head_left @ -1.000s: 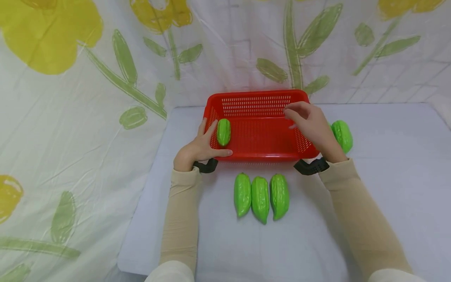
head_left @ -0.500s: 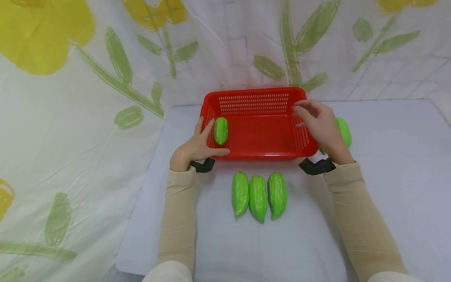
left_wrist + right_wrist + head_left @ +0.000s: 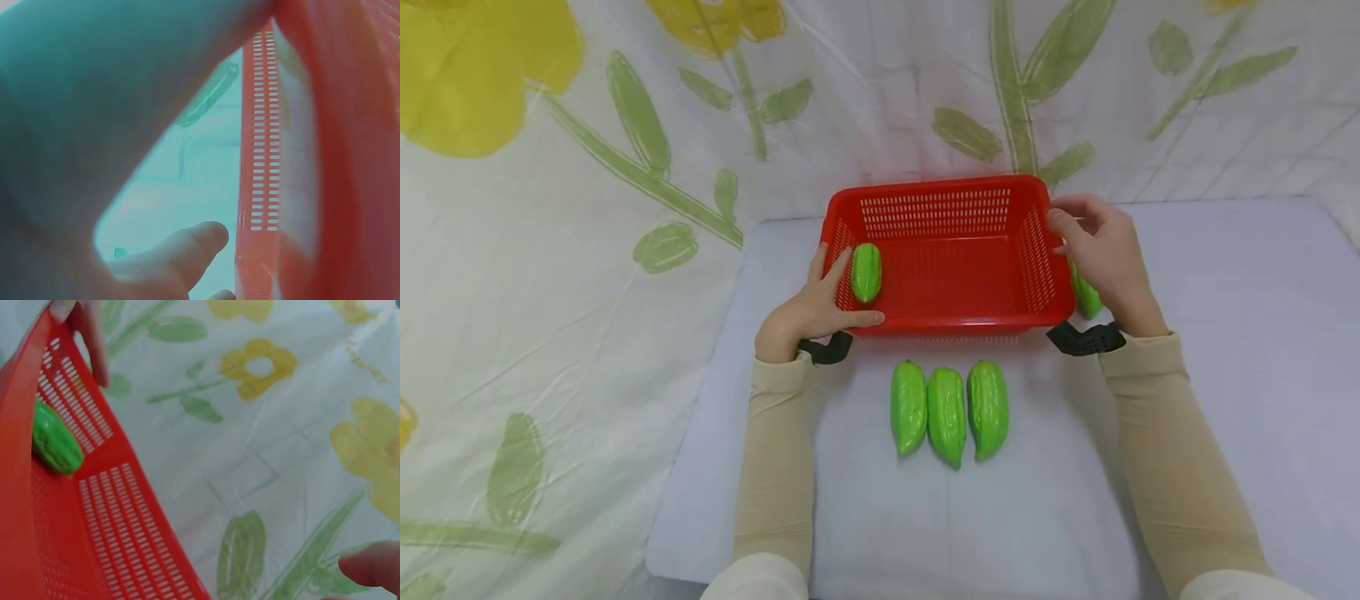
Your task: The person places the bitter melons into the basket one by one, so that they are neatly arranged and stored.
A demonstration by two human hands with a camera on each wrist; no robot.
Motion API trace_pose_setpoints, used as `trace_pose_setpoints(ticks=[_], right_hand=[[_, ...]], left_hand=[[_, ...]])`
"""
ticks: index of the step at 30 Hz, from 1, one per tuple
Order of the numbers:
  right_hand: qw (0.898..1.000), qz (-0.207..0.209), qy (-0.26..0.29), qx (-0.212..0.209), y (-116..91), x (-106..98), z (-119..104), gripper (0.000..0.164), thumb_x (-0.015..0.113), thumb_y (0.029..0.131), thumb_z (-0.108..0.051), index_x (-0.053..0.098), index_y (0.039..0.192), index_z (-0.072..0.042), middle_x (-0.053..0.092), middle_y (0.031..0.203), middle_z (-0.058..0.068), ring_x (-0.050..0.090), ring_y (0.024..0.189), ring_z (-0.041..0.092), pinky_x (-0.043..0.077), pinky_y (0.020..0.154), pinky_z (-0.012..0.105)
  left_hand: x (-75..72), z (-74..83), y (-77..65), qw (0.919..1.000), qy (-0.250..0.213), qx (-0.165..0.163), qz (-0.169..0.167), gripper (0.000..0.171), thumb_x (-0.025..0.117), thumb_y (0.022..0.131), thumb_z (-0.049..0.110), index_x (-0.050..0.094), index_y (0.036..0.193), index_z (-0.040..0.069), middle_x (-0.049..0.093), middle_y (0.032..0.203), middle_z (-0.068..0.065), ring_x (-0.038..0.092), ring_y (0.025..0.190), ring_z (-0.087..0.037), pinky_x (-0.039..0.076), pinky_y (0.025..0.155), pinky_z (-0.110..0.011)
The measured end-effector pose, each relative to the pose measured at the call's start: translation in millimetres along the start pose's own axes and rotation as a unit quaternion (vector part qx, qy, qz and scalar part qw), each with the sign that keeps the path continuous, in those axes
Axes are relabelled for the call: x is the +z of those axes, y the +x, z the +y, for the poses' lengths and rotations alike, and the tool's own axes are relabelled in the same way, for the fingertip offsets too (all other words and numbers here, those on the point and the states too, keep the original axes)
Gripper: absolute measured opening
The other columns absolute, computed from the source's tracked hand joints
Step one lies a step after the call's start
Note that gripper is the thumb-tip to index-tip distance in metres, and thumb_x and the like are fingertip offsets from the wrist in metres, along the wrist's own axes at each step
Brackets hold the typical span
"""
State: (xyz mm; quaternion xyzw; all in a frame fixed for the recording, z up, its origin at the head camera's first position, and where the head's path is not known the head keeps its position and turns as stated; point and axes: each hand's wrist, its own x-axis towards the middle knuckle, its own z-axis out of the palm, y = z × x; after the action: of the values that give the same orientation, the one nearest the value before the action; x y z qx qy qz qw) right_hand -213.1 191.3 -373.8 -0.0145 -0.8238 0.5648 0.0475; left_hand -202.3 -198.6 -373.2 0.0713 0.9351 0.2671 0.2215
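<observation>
A red basket (image 3: pixel 955 321) with slotted walls stands at the back of the table. My left hand (image 3: pixel 808 317) rests on its front left corner, fingers spread along the left side and thumb straight along the front rim. Inside, beside those fingers, lies a green ridged gourd (image 3: pixel 867 273). My right hand (image 3: pixel 1105 250) is over the basket's right rim, loosely bent and with nothing visible in it. Beneath its wrist, just outside the basket, part of another green gourd (image 3: pixel 1086 292) shows; the hand hides the rest. In the right wrist view only a fingertip of that hand appears.
Three more green gourds lie side by side in front of the basket, the middle gourd (image 3: pixel 947 417) almost touching the left one. Behind the white table (image 3: pixel 880 533) hangs a flower-patterned cloth (image 3: pixel 880 108), close to the basket's back wall.
My right hand has moved right, from above the basket's inside to its right rim, and now covers more of the gourds there. The left hand keeps its place; the whole view has shifted slightly.
</observation>
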Motion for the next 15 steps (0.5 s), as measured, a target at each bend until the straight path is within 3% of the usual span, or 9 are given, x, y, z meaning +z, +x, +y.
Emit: trace_pose_setpoints(ticks=[9,15], right_hand=[[0.999,0.05,-0.017,0.007,5.4,-15.9,10.8,0.044,0.059,0.103,-0.042,0.067,0.135,-0.013,0.068,0.123,0.0,0.063,0.1,0.005,0.054,0.069,0.01],[0.996,0.07,-0.044,0.026,9.2,-27.4,21.4,0.045,0.057,0.103,-0.044,0.067,0.136,-0.016,0.067,0.129,0.003,0.062,0.098,0.003,0.053,0.07,0.009]], left_hand=[[0.3,-1.7,1.9,1.0,-0.002,0.004,-0.003,0.121,0.076,0.085,0.063,-0.01,0.166,0.038,-0.029,0.172,0.001,0.009,0.161,-0.039,0.035,0.121,-0.061],[-0.4,-0.5,0.5,1.0,-0.003,0.003,-0.003,0.121,0.076,0.086,0.062,-0.009,0.167,0.038,-0.029,0.172,0.001,0.009,0.161,-0.039,0.036,0.121,-0.06]])
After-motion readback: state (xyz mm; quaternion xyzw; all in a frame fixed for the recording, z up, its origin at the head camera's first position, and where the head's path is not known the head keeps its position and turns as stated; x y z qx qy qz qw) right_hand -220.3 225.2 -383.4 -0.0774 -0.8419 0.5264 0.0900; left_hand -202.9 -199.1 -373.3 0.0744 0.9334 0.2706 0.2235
